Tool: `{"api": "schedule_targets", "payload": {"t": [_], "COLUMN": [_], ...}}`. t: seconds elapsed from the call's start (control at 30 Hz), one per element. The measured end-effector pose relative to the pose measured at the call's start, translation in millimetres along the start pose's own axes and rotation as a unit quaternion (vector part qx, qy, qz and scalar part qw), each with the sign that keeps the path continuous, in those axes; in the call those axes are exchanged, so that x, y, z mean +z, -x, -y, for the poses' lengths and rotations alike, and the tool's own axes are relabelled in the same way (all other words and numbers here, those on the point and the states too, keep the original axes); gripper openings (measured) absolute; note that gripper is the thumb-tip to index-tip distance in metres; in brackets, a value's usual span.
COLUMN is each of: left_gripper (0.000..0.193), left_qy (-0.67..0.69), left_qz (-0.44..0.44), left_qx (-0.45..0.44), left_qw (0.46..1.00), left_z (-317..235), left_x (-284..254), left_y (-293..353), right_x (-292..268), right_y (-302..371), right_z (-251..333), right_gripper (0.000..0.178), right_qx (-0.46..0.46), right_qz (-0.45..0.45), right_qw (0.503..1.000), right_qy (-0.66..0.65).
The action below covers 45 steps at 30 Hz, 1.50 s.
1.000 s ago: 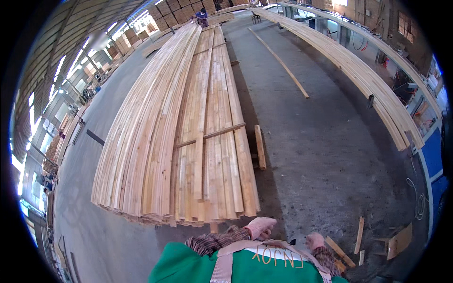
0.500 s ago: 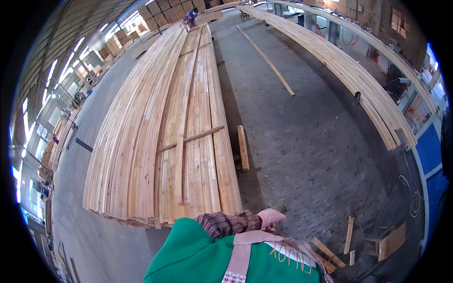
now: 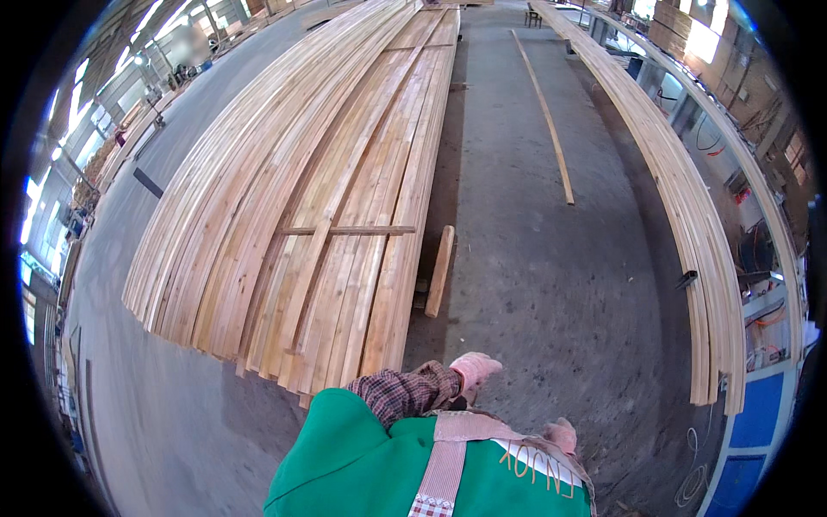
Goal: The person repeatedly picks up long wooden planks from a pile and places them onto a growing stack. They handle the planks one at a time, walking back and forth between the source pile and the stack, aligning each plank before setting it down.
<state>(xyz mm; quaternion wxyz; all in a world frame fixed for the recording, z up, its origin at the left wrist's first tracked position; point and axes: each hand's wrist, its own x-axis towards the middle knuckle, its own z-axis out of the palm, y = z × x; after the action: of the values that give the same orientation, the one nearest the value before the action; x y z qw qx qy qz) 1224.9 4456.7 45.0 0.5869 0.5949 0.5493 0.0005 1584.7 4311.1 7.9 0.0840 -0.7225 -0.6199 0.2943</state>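
Note:
My left hand (image 3: 475,369), in a pink glove below a dark plaid sleeve (image 3: 409,395), is held in front of my body above the concrete floor. Its fingers point right and look loosely stretched, with nothing visible in them. My right hand (image 3: 562,435), also in a pink glove, shows only in part past the edge of my apron (image 3: 472,427); its fingers cannot be made out. Nearest to the left hand is a long stack of wooden boards (image 3: 345,284), reaching far back on the left. A thin crosswise strip (image 3: 366,231) lies on the stack.
A short wooden beam (image 3: 440,271) lies on the floor beside the stack. Farther right, a long strip (image 3: 544,121) lies on the concrete. Another row of long boards (image 3: 680,198) runs along the right, by a blue-panelled frame (image 3: 758,409). A coiled hose (image 3: 692,482) lies near it.
My view has turned right and down, so the stack's near end sits farther left. The right glove has come into view beside the apron. The left hand stays in front of my body.

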Motion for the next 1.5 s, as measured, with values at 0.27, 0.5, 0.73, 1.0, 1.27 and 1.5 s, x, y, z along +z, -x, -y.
{"api": "schedule_targets", "payload": {"t": [0.27, 0.5, 0.73, 1.0, 1.27, 1.5], "left_gripper": [0.035, 0.032, 0.027, 0.033, 0.030, 0.025], "left_qy": [0.067, 0.130, -0.018, 0.484, 0.541, 0.644], "left_qz": [0.001, -0.032, -0.098, -0.212, -0.368, -0.413], "left_qx": [-0.031, -0.096, -0.009, -0.127, -0.140, -0.183], "left_qw": [0.997, 0.986, 0.995, 0.840, 0.743, 0.617], "left_z": [-24, -88, -149, -180, -79, -31], "left_x": [-40, -93, -187, -301, -454, -667], "left_y": [-77, -143, -211, -221, -260, -293], "right_x": [-37, -70, -148, -227, -150, -90], "right_y": [-97, -169, -325, -622, -837, -965], "right_z": [1, -78, -106, 75, 374, 578], "right_gripper": [0.015, 0.013, 0.012, 0.014, 0.002, 0.035], "right_qx": [0.098, 0.139, 0.049, -0.158, -0.090, -0.139], "right_qz": [0.036, 0.078, 0.124, 0.140, 0.249, 0.316], "right_qw": [0.963, 0.985, 0.983, 0.974, 0.923, 0.929], "right_qy": [-0.250, -0.072, 0.127, 0.076, -0.279, -0.132]}}
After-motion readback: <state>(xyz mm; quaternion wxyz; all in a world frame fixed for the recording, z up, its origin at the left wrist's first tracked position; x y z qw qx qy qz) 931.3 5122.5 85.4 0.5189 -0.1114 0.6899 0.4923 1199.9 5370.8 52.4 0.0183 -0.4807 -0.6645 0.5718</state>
